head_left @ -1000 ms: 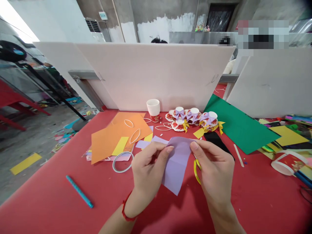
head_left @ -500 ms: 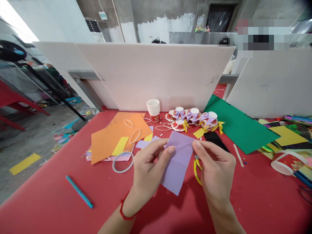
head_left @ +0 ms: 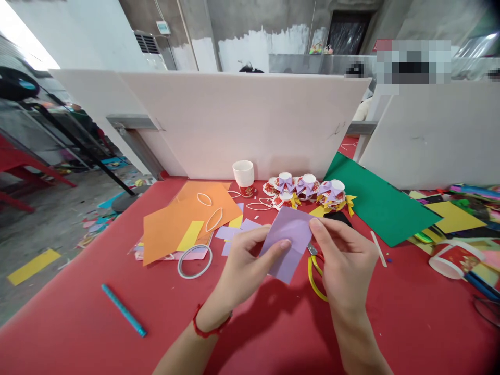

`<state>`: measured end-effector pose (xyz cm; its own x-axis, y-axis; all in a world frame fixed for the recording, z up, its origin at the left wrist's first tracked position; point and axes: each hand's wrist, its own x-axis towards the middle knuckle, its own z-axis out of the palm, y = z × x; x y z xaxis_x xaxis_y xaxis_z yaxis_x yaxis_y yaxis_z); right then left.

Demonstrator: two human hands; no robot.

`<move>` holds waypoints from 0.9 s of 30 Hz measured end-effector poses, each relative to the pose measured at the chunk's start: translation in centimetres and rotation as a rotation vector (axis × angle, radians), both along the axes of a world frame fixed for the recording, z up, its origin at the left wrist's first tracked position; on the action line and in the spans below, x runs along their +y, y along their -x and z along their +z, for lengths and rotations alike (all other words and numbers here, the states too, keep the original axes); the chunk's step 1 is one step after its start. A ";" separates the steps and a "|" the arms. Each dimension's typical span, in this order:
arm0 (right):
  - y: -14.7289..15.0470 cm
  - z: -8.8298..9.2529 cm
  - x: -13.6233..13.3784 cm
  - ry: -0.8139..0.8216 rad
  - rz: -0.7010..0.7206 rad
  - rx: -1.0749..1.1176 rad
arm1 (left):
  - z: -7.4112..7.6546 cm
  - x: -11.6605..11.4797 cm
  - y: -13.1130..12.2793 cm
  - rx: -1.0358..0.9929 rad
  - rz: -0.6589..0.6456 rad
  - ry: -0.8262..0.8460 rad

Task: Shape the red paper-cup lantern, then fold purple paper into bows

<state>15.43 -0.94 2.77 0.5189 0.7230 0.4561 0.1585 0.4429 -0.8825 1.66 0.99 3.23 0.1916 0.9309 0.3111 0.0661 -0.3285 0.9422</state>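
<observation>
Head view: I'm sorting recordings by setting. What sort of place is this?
Probably a craft workroom: it shows a purple paper sheet, yellow-handled scissors and small ornaments trimmed with bows.

Tape roll (head_left: 179, 264) between pen (head_left: 124, 311) and held sheet (head_left: 291, 226)

No lettering is readable; the scribble (head_left: 336, 129) on the white board (head_left: 234, 122) is unclear.

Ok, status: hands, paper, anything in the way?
Left hand, right hand both gripping purple paper. Held above red table. Yellow-handled scissors beside right hand, partly hidden.
</observation>
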 end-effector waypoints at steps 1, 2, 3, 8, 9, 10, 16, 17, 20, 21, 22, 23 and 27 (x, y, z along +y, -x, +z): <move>0.0 0.0 0.1 0.001 -0.004 -0.007 | -0.1 0.1 -0.1 0.003 -0.020 0.021; 0.0 -0.1 0.2 0.001 -0.009 -0.015 | -0.2 0.1 -0.2 0.012 -0.001 0.021; 0.1 -0.1 0.3 -0.002 -0.014 -0.024 | -0.3 0.0 -0.3 0.030 0.047 -0.003; 0.8 -0.7 1.2 -0.065 -0.117 -0.102 | -1.5 -0.7 -1.6 0.077 0.301 -0.150; 1.0 -0.9 1.4 -0.074 -0.141 -0.138 | -1.7 -0.8 -1.9 0.076 0.322 -0.156; 1.1 -1.1 1.6 -0.080 -0.161 -0.181 | -1.9 -0.9 -2.1 0.078 0.334 -0.164; 1.1 -1.9 2.0 -0.190 -0.255 -0.425 | -2.6 -1.1 -2.4 0.054 0.343 -0.235; 1.1 -1.9 2.0 -0.217 -0.271 -0.446 | -2.7 -1.1 -2.3 0.048 0.350 -0.248; 1.3 -2.0 1.8 -0.282 -0.322 -0.471 | -2.9 -1.2 -2.3 0.033 0.399 -0.329; 1.4 -2.1 1.8 -0.298 -0.335 -0.471 | -3.0 -1.2 -2.3 0.025 0.417 -0.357; 1.5 -2.1 1.7 -0.308 -0.345 -0.468 | -3.0 -1.2 -2.4 0.015 0.431 -0.373; 1.6 -2.2 1.7 -0.314 -0.353 -0.465 | -3.0 -1.1 -2.5 0.002 0.436 -0.373; 1.6 -2.2 2.0 -0.329 -0.388 -0.440 | -2.9 -0.7 -2.6 -0.074 0.353 -0.214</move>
